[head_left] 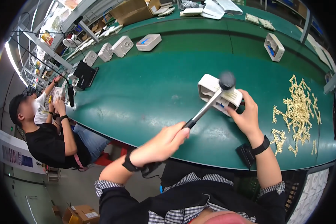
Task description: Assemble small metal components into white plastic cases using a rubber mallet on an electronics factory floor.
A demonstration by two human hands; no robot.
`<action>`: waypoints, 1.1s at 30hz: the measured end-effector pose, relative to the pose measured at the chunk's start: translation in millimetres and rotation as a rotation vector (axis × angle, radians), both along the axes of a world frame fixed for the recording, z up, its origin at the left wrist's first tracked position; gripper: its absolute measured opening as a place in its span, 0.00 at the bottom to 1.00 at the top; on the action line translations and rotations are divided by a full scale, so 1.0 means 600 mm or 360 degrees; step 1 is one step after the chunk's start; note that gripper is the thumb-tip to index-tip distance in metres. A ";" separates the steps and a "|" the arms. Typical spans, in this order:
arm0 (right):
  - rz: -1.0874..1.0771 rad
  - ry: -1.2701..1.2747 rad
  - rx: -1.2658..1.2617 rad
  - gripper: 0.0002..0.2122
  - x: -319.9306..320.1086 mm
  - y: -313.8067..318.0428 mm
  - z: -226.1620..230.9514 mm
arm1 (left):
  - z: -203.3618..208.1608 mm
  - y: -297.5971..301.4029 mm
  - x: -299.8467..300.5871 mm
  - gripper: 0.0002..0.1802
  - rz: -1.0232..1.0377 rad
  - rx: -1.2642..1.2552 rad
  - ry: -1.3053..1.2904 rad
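Note:
My left hand [162, 143] is closed around the black grip of a mallet [207, 106]. Its dark round head covers part of the top of a white plastic housing [209, 83]; whether the two touch I cannot tell. The housing lies on its side with an open face toward me, and something blue shows inside. At its right end, my right hand [248, 117] grips it between thumb and fingers. To the right of that hand, a loose pile of small cream-coloured plastic parts [298, 108] is spread over the green table [138, 108].
Similar white housings [122, 46] stand along the far left side, and another [274, 47] at the far right. A black box [84, 74] sits at the left. A small black device [245, 155] lies by my right wrist. Co-workers [44, 127] handle a housing at left.

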State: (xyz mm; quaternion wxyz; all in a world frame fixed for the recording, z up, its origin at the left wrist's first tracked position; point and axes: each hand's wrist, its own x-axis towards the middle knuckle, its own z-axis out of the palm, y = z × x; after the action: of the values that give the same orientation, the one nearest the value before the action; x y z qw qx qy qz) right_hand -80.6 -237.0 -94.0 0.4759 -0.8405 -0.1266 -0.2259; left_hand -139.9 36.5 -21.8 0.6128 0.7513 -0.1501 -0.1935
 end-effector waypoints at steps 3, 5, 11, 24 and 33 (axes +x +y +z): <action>0.0012 -0.0011 -0.0049 0.24 -0.001 -0.003 -0.008 | 0.020 0.000 -0.012 0.17 0.0081 0.0036 0.0217; -0.0024 -0.0032 -0.0077 0.24 0.001 -0.007 -0.013 | 0.043 0.005 -0.007 0.14 0.0243 -0.0178 0.0182; -0.0002 -0.0002 -0.0055 0.24 0.003 -0.012 -0.002 | 0.001 -0.002 0.005 0.15 0.0058 0.0132 0.0106; 0.0062 0.0024 -0.0052 0.22 -0.008 -0.028 -0.012 | 0.009 0.024 0.110 0.17 0.0442 0.0489 -0.0712; 0.0076 0.0122 0.0040 0.22 -0.016 -0.003 -0.016 | -0.058 0.015 0.199 0.15 -0.0243 0.0789 -0.0295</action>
State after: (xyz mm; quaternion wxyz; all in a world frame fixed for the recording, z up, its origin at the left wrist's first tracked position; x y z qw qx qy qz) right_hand -90.0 -238.7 -103.8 0.4960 -0.8393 -0.1255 -0.1838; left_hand -20.4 45.3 -56.3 0.3774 0.8794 -0.2099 -0.2003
